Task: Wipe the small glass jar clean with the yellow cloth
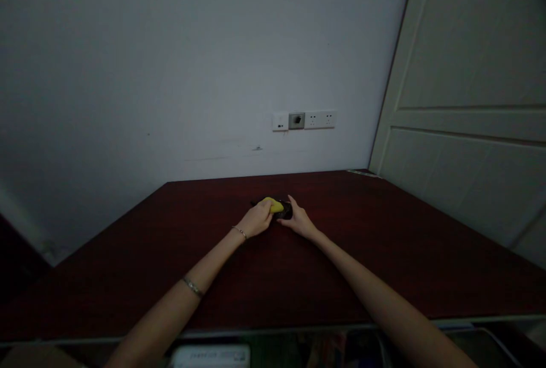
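Note:
My left hand (pixel 257 219) is closed on a small smooth yellow object (pixel 275 206), too small and dim to name. The yellow object lies against a dark, glossy object (pixel 284 212), whose kind I cannot make out. Around the right end of this dark object, my right hand (pixel 300 222) curves with thumb and fingers on either side, gripping it. A dark part also shows just left of the yellow object, beyond my left hand. Both hands are close together over the far middle of the dark red table (pixel 205 203).
Behind the table rises a pale wall (pixel 170 72) with sockets and switches (pixel 319 119). A white panelled door (pixel 469 72) stands at the right. Below the front edge sit a white box-like item (pixel 211 355) and several dim things.

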Demonstrator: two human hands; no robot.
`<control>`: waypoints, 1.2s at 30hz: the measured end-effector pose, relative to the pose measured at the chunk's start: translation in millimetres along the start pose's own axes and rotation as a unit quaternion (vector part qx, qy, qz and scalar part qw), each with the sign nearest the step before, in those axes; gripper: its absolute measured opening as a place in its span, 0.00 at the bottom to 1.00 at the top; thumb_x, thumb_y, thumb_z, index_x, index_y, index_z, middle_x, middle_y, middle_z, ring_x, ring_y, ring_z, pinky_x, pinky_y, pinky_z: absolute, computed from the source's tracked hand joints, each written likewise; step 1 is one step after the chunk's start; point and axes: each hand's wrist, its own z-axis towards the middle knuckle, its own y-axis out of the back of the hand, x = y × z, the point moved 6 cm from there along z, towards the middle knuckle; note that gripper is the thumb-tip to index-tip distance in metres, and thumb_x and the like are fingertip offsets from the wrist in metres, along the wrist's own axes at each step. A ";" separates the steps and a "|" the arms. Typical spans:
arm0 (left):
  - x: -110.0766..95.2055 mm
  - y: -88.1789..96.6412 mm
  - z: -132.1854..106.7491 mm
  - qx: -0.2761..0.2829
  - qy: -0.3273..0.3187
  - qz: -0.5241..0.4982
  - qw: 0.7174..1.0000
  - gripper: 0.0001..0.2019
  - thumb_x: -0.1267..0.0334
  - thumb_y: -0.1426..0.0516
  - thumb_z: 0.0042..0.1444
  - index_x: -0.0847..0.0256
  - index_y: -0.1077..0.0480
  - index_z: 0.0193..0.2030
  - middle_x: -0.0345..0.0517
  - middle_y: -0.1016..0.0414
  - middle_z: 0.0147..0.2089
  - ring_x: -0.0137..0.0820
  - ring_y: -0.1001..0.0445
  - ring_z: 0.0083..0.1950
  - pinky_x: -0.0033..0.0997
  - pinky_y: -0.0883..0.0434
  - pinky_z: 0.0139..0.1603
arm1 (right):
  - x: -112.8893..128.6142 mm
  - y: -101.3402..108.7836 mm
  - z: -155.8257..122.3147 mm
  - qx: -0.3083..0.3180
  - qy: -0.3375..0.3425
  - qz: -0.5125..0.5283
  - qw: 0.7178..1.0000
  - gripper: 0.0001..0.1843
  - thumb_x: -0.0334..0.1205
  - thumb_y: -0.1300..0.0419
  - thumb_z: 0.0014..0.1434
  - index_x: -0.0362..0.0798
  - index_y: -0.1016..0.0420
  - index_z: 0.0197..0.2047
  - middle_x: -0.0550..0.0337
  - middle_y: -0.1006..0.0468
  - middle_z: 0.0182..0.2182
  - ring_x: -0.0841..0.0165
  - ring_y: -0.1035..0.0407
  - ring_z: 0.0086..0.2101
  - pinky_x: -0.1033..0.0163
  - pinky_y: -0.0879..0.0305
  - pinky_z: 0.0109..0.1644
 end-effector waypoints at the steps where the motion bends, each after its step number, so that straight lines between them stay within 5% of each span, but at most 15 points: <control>1: -5.2 -2.2 -0.8 0.003 -0.010 0.023 1.000 0.11 0.69 0.54 0.56 0.63 0.39 0.46 0.56 0.32 0.49 0.39 0.31 0.50 0.39 0.34 0.51 | 0.0 0.5 0.0 -0.001 -0.002 0.001 1.000 0.52 0.43 0.33 0.39 0.43 0.54 0.64 0.45 0.30 0.50 0.57 0.33 0.49 0.52 0.39 0.53; 16: -49.5 -7.8 3.9 0.021 -0.049 0.073 0.996 0.08 0.69 0.55 0.56 0.63 0.39 0.41 0.57 0.31 0.42 0.43 0.32 0.47 0.41 0.36 0.49 | 3.2 1.5 -2.0 0.003 0.015 0.006 1.000 0.49 0.33 0.37 0.40 0.46 0.54 0.64 0.45 0.29 0.50 0.58 0.31 0.47 0.53 0.37 0.50; 21: -41.8 11.6 11.7 -0.002 -0.009 0.008 1.000 0.09 0.63 0.54 0.58 0.62 0.38 0.43 0.52 0.29 0.38 0.39 0.29 0.40 0.37 0.34 0.43 | 4.7 3.0 -1.9 -0.003 0.003 0.016 1.000 0.50 0.35 0.36 0.41 0.44 0.56 0.64 0.45 0.28 0.48 0.59 0.30 0.45 0.53 0.36 0.50; 24: -33.3 34.6 19.1 -0.070 0.013 -0.092 0.993 0.11 0.60 0.52 0.58 0.60 0.36 0.44 0.48 0.28 0.38 0.36 0.29 0.38 0.34 0.34 0.41 | 7.9 3.2 -2.6 0.004 0.016 0.029 0.999 0.50 0.39 0.34 0.41 0.45 0.55 0.64 0.46 0.28 0.49 0.58 0.31 0.47 0.52 0.37 0.51; 29: -12.7 67.6 30.4 -0.233 0.049 -0.291 0.927 0.13 0.57 0.46 0.53 0.62 0.31 0.41 0.46 0.28 0.40 0.33 0.31 0.41 0.30 0.34 0.42 | 9.0 0.1 -3.7 0.021 0.024 0.025 0.999 0.57 0.40 0.31 0.37 0.47 0.59 0.65 0.44 0.35 0.55 0.56 0.37 0.53 0.51 0.41 0.55; 33: 4.5 66.4 34.1 -0.268 0.103 -0.417 0.862 0.15 0.54 0.43 0.49 0.64 0.30 0.38 0.44 0.27 0.36 0.29 0.31 0.36 0.26 0.33 0.36 | 8.5 1.5 -0.6 0.047 0.013 0.024 0.999 0.59 0.39 0.32 0.37 0.46 0.63 0.66 0.43 0.40 0.58 0.55 0.42 0.57 0.49 0.46 0.58; 36: 15.4 60.9 32.0 -0.277 0.126 -0.481 0.823 0.16 0.54 0.41 0.47 0.65 0.30 0.38 0.45 0.27 0.36 0.29 0.30 0.36 0.26 0.33 0.34 | 11.1 12.7 3.9 0.068 0.006 0.021 0.997 0.55 0.32 0.35 0.35 0.45 0.57 0.65 0.44 0.45 0.61 0.54 0.49 0.60 0.48 0.53 0.62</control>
